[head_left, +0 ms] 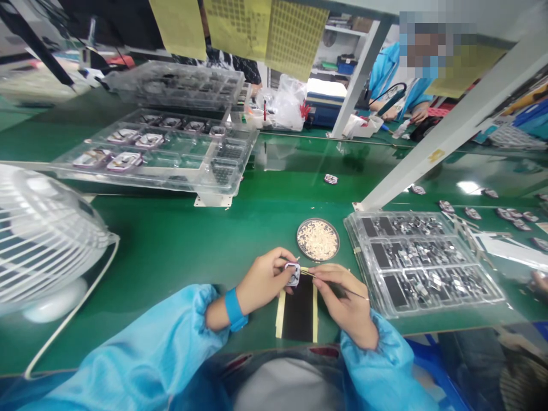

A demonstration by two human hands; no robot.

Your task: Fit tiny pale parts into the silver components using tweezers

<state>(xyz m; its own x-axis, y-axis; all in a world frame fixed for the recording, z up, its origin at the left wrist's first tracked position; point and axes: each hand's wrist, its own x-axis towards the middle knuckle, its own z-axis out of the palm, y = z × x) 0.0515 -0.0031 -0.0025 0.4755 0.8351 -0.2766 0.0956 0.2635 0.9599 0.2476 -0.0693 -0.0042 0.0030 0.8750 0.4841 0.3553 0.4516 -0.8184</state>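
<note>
My left hand (268, 278) pinches a small rounded housing (293, 274) with a white rim above the top edge of a black mat (298, 311). Yellow tape (280, 315) runs along the mat's sides. Thin tweezers (314, 274) are held in my right hand (345, 297), their tips pointing left beside the housing. Whether the tips touch it is too small to tell. Just behind my hands is a round dish (318, 240) full of small pale pieces.
A white fan (47, 240) stands at the left. Clear trays (226, 177) with similar housings sit on a raised shelf at the back left. Stacked compartment trays (432, 265) of parts lie right. A slanted post (428, 131) rises behind them; a person (381, 74) works beyond.
</note>
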